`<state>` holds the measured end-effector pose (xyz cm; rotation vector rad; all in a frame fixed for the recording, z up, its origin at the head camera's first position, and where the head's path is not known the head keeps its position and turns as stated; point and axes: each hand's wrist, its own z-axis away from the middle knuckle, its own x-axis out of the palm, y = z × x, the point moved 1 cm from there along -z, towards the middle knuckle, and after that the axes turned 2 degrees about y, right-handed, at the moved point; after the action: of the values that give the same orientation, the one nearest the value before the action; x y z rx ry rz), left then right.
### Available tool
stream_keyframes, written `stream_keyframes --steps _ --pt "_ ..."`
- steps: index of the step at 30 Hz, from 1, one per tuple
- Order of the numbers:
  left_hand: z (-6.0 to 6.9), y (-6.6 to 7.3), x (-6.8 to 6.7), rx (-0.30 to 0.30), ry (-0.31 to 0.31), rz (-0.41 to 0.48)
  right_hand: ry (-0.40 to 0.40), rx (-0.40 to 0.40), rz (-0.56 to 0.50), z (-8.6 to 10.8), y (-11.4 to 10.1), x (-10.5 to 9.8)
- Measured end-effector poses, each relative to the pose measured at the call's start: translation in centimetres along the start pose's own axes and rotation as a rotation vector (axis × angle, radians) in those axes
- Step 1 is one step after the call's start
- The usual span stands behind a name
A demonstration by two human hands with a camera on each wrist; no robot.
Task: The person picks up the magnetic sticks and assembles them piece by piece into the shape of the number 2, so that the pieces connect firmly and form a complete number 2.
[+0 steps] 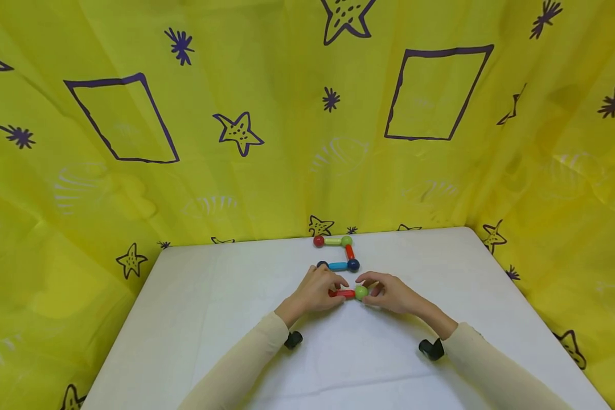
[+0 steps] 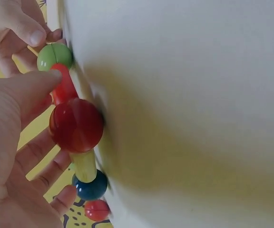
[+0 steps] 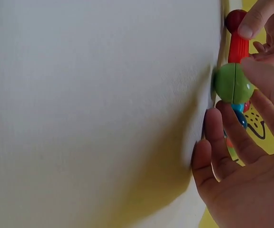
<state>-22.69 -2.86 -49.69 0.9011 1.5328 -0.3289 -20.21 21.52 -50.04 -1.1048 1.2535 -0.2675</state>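
Observation:
A chain of colored rods and balls lies on the white table. Its near red rod is pinched by my left hand, the thumb on the rod. That rod joins a dark red ball to a green ball. My right hand has its thumb and fingers curled round the green ball. From the red ball a yellow rod leads to a dark blue ball, largely behind my left hand in the head view. A light blue rod links that to another dark blue ball.
Farther back, the chain continues with an orange-red rod, a green ball, a pale green rod and a red ball near the table's back edge. Yellow patterned curtains surround it. Dark wrist devices hang under both wrists.

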Motion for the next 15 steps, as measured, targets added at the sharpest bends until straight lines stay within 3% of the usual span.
stream_keyframes --steps 8,15 --pt "1.2 -1.4 -1.6 -0.038 0.034 0.039 0.018 0.032 0.022 0.0 0.0 -1.2" --pt "3.6 -3.8 -3.1 -0.096 0.089 0.025 0.046 0.061 0.027 0.2 0.1 -2.2"
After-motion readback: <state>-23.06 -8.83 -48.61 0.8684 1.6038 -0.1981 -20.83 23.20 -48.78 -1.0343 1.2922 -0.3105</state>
